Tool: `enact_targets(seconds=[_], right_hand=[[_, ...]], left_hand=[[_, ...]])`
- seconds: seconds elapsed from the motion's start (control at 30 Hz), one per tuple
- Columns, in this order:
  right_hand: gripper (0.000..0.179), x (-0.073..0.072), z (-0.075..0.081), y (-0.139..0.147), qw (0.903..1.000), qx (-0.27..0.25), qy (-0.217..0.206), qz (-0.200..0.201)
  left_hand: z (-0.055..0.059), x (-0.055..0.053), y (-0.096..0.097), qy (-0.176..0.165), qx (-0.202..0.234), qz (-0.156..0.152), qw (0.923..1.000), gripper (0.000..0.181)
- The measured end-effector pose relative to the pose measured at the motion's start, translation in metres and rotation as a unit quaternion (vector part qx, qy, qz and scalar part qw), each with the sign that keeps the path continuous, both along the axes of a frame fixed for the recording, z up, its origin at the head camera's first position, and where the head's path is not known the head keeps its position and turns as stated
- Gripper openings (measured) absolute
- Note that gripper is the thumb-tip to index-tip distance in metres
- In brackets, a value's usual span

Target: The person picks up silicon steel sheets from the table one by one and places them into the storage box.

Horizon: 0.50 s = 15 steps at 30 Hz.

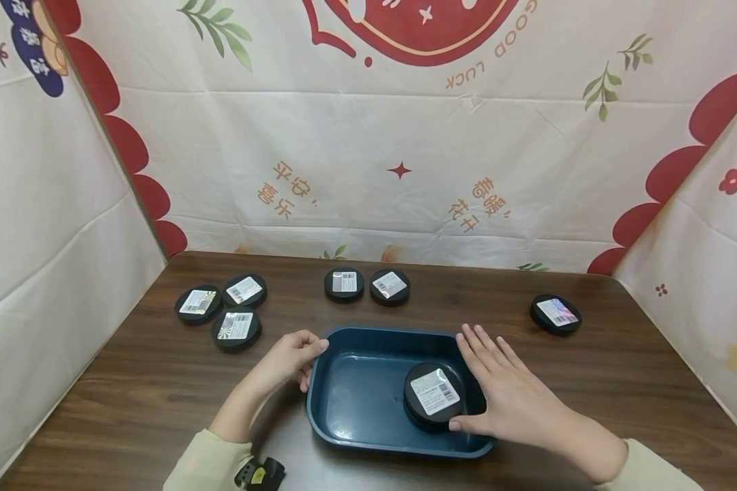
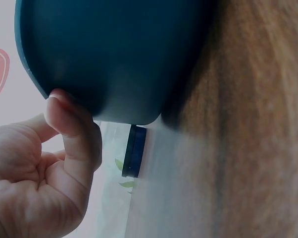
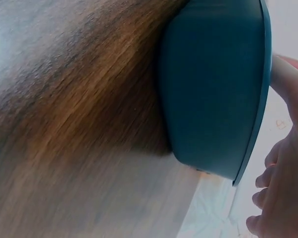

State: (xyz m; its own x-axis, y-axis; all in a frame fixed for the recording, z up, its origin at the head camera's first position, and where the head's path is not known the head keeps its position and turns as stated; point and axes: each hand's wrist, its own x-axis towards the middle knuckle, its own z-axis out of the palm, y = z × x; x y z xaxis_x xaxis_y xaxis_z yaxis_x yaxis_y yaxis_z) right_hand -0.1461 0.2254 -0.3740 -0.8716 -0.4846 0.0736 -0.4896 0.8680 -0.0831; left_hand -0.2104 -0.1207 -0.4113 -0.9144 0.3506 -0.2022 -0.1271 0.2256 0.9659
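Note:
A dark blue rectangular tray (image 1: 359,389) sits on the table between both hands. My left hand (image 1: 291,361) grips its left rim, the thumb on the edge and the fingers bent outside, as the left wrist view also shows on the tray wall (image 2: 114,59). Inside the tray's right half lies a round black container (image 1: 435,392), labelled with a white barcode sticker; its thick side looks like a stack. My right hand (image 1: 518,395) spreads over the tray's right rim, fingers straight and thumb reaching inward beside the container. In the right wrist view, that hand (image 3: 292,158) is beside the rim.
Three similar black containers (image 1: 236,329) cluster at the left of the wooden table (image 1: 160,409). Two more (image 1: 344,284) stand side by side behind the tray, and a single one (image 1: 555,314) lies at the back right. A printed cloth (image 1: 368,136) hangs along the back and sides.

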Motion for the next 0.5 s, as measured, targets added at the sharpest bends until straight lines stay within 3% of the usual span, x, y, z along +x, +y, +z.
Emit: enact_targets(seconds=[0.5], right_hand=[[0.109,0.003,0.000,0.014,0.9996,-0.011,-0.010,-0.023]], left_hand=[[0.003,0.001,0.000,-0.003,-0.007,0.003,1.0000,0.029]])
